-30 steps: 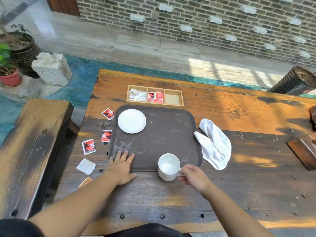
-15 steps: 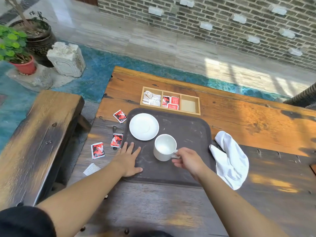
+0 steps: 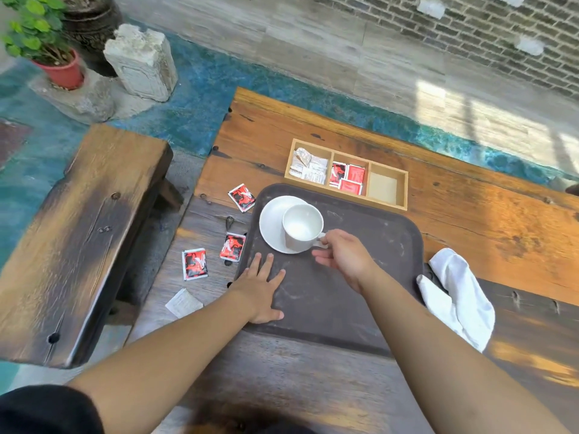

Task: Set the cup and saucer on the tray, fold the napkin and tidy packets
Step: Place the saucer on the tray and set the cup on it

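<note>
A white cup (image 3: 301,225) is over the right part of the white saucer (image 3: 272,223) at the far left of the dark brown tray (image 3: 360,277). My right hand (image 3: 344,256) pinches the cup's handle. My left hand (image 3: 261,288) lies flat, fingers spread, on the tray's near left corner. A crumpled white napkin (image 3: 459,297) lies off the tray's right edge. Three red packets (image 3: 194,264) and one white packet (image 3: 183,303) lie loose on the table left of the tray.
A wooden three-compartment box (image 3: 387,187) beyond the tray holds white packets on the left, red packets in the middle, nothing on the right. A wooden bench (image 3: 78,233) runs along the table's left. A potted plant (image 3: 47,45) and a stone block (image 3: 141,61) stand on the floor.
My right hand carried the cup from the tray's near edge to the far left, onto the saucer. My left hand stayed flat on the tray's corner. The view tilted and moved closer.
</note>
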### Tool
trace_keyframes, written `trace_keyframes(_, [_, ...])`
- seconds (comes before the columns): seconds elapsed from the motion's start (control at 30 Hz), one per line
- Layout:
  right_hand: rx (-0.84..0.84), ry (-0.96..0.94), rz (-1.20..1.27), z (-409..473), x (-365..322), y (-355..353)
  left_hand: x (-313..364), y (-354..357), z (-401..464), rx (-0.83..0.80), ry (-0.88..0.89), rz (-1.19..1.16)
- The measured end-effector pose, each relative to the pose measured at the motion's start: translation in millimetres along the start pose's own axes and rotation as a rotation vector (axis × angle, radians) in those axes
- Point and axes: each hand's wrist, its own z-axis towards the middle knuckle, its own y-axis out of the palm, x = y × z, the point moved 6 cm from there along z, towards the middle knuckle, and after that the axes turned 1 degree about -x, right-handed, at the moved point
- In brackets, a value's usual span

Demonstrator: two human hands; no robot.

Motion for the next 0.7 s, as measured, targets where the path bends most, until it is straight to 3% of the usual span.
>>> trace_keyframes(0.7, [-0.021, 0.051, -0.008, 49, 3, 14, -1, -2, 2, -0.079, -0.011, 0.021])
